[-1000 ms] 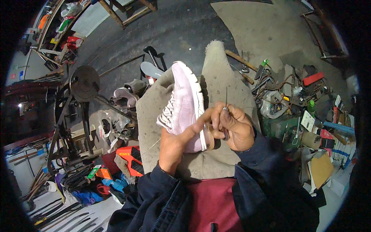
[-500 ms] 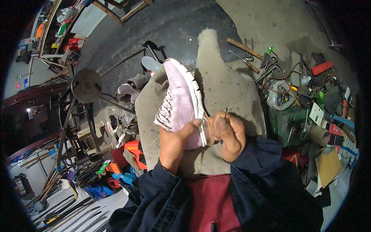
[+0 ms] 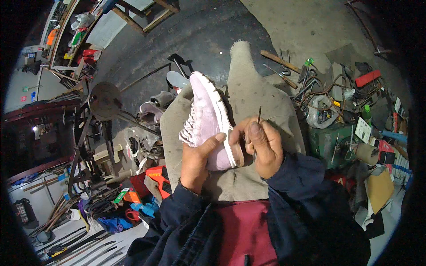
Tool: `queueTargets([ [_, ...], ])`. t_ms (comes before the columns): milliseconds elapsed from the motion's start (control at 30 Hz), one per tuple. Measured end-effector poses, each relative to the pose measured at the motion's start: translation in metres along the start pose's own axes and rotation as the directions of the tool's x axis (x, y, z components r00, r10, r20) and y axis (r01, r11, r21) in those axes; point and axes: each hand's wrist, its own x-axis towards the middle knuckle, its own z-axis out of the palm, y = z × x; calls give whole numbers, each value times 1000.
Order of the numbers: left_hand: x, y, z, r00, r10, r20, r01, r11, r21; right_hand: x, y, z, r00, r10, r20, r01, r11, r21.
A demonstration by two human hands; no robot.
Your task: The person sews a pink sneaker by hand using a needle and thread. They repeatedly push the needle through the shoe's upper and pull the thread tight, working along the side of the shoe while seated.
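Observation:
A pale pink lace-up sneaker [image 3: 205,115] with a white sole lies on its side on the beige cloth [image 3: 266,102] over my lap, toe pointing away from me. My left hand [image 3: 197,160] grips it near the heel, with the thumb pressed on the upper beside the sole edge. My right hand [image 3: 262,144] is closed around a thin, dark metal awl-like tool [image 3: 259,114] that stands up out of the fist. Its curled fingers are right beside the heel end of the sole. Whether they also pinch thread cannot be made out.
At left stands a metal machine with a round wheel [image 3: 105,101]; another pink shoe [image 3: 152,110] lies near it. A green box [image 3: 330,144] at right bears tools and tangled cord. A wooden-handled screwdriver [image 3: 288,81] and a hammer-like wooden handle [image 3: 279,61] lie beyond the cloth's right side.
My right fingers have shifted a little, and more of the thin tool shows above and below them. The light thread seen across the cloth at right no longer shows. My left hand keeps its hold.

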Motion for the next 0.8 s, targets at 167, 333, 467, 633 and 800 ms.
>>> queueTargets([
  [167,1,-1,-4,998,4,57,-2,999,-40,5,-5,-11,990,-108,-87,85,968,-238],
  [333,-1,-3,-10,996,-21,86,24,999,-35,12,-6,-19,975,-215,-58,162,863,-479],
  [467,-3,-6,-15,993,0,115,9,997,-78,11,-14,-21,987,-158,-12,118,784,-610],
  [633,-14,-4,-31,987,-39,158,39,999,4,-1,-34,-38,987,124,106,21,546,-837],
  [800,-33,5,-59,980,59,190,-110,957,268,-21,-54,-66,928,355,115,-111,556,-824],
])
